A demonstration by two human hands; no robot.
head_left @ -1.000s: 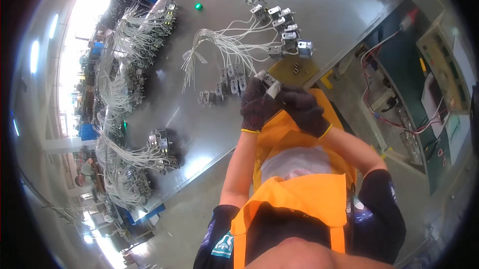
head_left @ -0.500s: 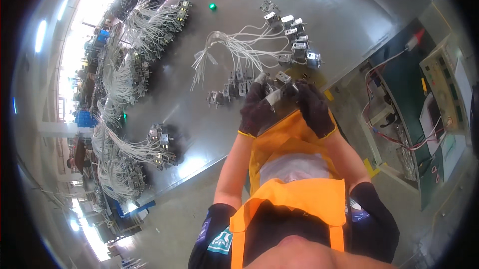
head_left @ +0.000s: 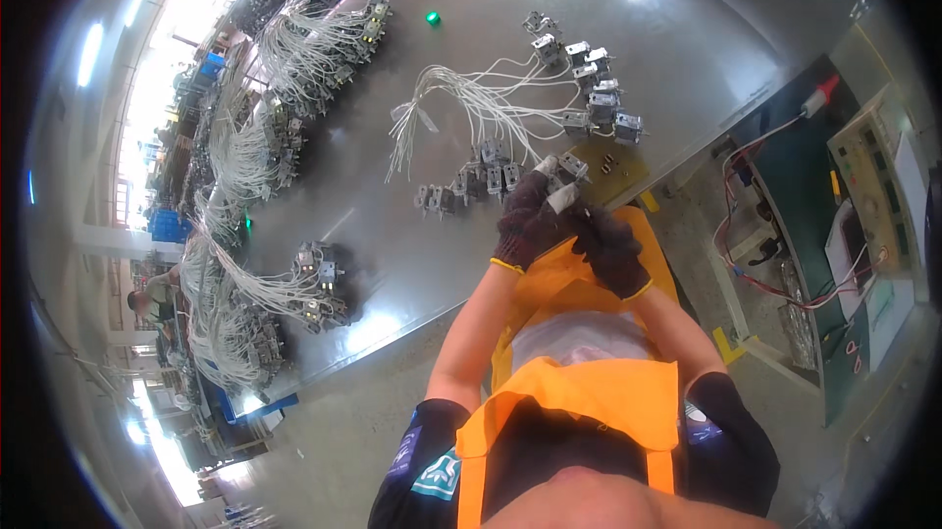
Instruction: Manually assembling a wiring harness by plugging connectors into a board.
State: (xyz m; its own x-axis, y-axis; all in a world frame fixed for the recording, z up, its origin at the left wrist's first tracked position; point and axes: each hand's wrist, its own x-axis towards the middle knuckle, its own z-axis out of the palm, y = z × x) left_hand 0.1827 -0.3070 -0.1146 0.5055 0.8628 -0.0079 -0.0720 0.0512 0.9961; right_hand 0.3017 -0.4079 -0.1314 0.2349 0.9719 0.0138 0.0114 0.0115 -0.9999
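My left hand (head_left: 527, 220), in a dark glove with pale wrapped fingertips, pinches a small boxy metal part (head_left: 572, 169) at the table's near edge. Close against it is my right hand (head_left: 614, 252), also dark-gloved, its fingers drawn together; what they hold, if anything, I cannot make out. White wires (head_left: 471, 92) fan out from a gathered bundle to several similar metal parts. One row of these parts (head_left: 601, 87) stands beyond my hands, and another cluster (head_left: 481, 174) lies to the left of my left hand.
Small brass-coloured pieces (head_left: 608, 165) lie on a brownish patch beside my hands. More wired bundles (head_left: 319, 43) line the table's left side, with another (head_left: 319, 279) nearer. A green round object (head_left: 433, 19) sits far back. At right stands a bench with a control box (head_left: 873, 176) and cables.
My right hand has moved nearer and left, closer to my left hand. My left hand has shifted slightly right and nearer. The small brass-coloured pieces now show.
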